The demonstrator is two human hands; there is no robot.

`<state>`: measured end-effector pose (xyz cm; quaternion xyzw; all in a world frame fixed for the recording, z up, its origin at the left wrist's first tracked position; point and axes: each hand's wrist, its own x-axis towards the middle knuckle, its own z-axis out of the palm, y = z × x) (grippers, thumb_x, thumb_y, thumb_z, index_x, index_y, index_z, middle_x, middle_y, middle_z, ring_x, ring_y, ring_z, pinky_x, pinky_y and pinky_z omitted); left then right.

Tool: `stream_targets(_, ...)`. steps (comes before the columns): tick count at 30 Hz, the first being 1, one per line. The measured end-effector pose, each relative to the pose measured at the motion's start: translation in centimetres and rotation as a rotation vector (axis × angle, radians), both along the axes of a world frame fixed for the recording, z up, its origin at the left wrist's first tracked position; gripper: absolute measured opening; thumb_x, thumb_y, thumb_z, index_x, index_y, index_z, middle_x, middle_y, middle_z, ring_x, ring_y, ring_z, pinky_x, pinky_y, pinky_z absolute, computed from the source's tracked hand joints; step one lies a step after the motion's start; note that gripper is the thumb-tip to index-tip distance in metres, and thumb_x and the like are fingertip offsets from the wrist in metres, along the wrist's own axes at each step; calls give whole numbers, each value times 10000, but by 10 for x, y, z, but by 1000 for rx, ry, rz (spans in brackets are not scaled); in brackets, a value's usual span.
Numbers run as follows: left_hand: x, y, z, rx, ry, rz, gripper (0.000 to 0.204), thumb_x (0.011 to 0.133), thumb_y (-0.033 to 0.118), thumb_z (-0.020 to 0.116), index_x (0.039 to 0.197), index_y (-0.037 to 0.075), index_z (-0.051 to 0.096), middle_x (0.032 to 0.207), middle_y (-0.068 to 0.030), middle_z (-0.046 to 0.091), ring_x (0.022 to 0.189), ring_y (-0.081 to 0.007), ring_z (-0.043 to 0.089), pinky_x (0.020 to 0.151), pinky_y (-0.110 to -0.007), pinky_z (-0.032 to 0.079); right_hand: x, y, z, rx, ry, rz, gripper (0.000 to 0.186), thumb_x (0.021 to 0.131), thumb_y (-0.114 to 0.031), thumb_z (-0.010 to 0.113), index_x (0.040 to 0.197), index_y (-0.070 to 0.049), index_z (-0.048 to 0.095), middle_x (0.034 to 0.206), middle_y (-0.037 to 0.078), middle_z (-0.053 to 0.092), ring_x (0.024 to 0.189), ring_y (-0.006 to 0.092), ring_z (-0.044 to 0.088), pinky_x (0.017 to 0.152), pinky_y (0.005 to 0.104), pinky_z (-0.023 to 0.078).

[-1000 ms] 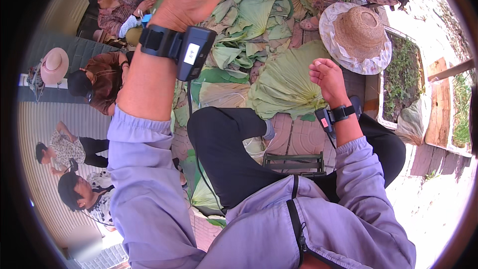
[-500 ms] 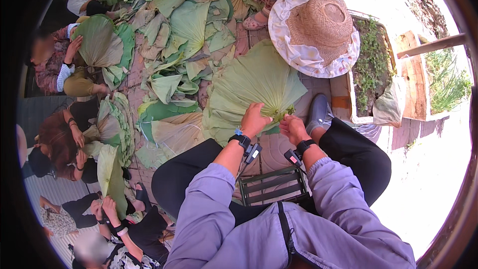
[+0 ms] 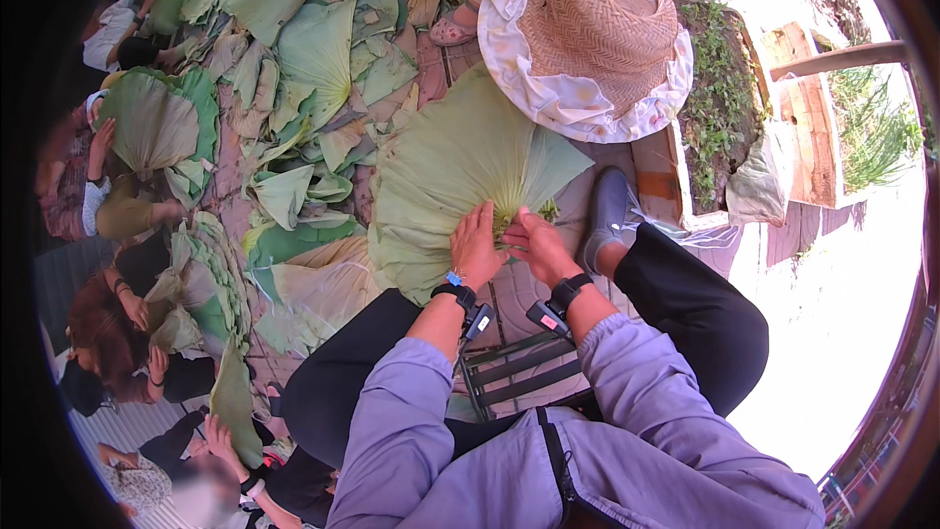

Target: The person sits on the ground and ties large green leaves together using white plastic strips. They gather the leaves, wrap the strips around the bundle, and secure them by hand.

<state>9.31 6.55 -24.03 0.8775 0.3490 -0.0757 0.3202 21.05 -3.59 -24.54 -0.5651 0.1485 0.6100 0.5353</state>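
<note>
A large pale-green lotus leaf [image 3: 441,162] spreads out in front of my knees, its veins fanning from its near edge. At that edge, my left hand [image 3: 476,247] has its fingers laid over the leaf and its thumb turned inward, gripping it. Close beside it, my right hand [image 3: 540,245] is closed on the same edge near the point where the veins meet. The thumbs almost touch, and what lies under the fingers is hidden. A small crumpled green bit [image 3: 549,209] shows just beyond my right fingers.
Piled lotus leaves [image 3: 318,54] cover the paving at the far left. A straw hat with a white frilled brim [image 3: 612,34] is beyond the leaf, near planter boxes [image 3: 720,108]. Several people work with leaves along the left. A slatted stool [image 3: 519,372] is beneath me.
My hands have drawn closer together, with my right hand moving left onto the leaf's near edge. The whole view has shifted slightly, so the surroundings appear farther left.
</note>
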Motion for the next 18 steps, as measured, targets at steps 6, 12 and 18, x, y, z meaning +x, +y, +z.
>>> stream_targets(6,4,8,5,11,-61,72,880,687,148,826,1464,83,417,1380,-143,557,1260,-363,518,1038,-478,416,2,13,11,162,-109,58,482,1032,-492,499,1252,-71,580,1196,91,631,1123,221,577,968,404,437)
stream_targets(12,-1,18,-5,-67,-148,255,606,805,103,719,1381,83,534,1273,-178,625,1141,-383,600,953,-443,493,7,17,24,117,-121,30,404,1042,-419,506,1190,-56,607,1148,104,644,1092,221,590,947,403,459)
stream_targets(18,0,24,-6,-123,-219,294,537,837,100,699,1355,67,560,1269,-190,631,1120,-378,623,934,-431,504,15,-14,-23,-118,37,-147,276,1044,-274,485,1172,-54,593,1139,122,627,1035,251,601,857,426,510)
